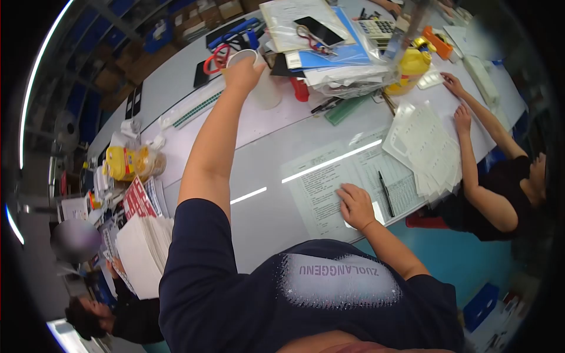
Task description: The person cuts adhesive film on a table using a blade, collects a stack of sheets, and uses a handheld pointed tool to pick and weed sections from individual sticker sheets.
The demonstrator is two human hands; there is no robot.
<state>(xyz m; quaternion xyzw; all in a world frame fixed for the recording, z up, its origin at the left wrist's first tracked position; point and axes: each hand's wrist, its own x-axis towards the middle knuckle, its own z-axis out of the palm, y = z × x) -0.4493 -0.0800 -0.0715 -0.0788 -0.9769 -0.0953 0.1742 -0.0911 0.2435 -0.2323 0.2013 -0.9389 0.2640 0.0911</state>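
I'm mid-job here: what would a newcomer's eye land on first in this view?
Probably the left hand, stretched far across the table to the open top of a white tube. Next, the bright yellow jug just right of the heaped papers, and the fanned white sheets nearer the right edge.

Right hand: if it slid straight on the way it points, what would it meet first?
After crossing the flat printed page, the right hand would probably meet the white container first; its fingers are spread, so that line is approximate.
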